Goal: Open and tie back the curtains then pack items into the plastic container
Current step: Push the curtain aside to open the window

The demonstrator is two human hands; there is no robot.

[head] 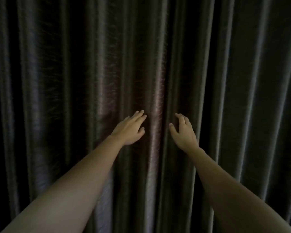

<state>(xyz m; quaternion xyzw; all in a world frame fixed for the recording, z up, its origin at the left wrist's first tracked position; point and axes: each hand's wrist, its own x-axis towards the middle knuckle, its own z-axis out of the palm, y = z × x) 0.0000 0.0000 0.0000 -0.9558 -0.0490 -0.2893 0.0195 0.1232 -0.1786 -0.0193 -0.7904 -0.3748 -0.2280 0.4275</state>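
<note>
1. Curtains (57, 81) fill the whole view, hanging closed in vertical folds; two panels seem to meet near the centre, though the seam itself is hard to pick out in the dim light.
2. Count: two bare hands, two bare forearms, one wall of drapery. Plastic container not in view.
3. Left hand (130, 129) reaches forward and up from lower left, arm nearly straight, palm facing the fabric, back of hand toward the camera.
4. Left grip: wide, fingers (140, 115) extended and slightly spread, tips at or just touching a lit fold; nothing pinched. Thumb tucked at the lower right side of the hand.
5. Right hand (183, 132) reaches in from lower right, arm straight, wrist slightly bent.
6. Right grip: loosely curved, fingers (181, 117) hooked toward the fabric, thumb splayed to the left; gap between thumb and fingers wide, no cloth caught in it. Cannot tell if the tips touch the fabric.
7. Hands are near each other, apart, with one bright pleat (155, 115) between them.
8. Fabric: dark grey-brown, satin-like sheen, faint woven streak texture on the lit folds; deep rounded pleats, nearly black in the hollows and at the frame edges.
</note>
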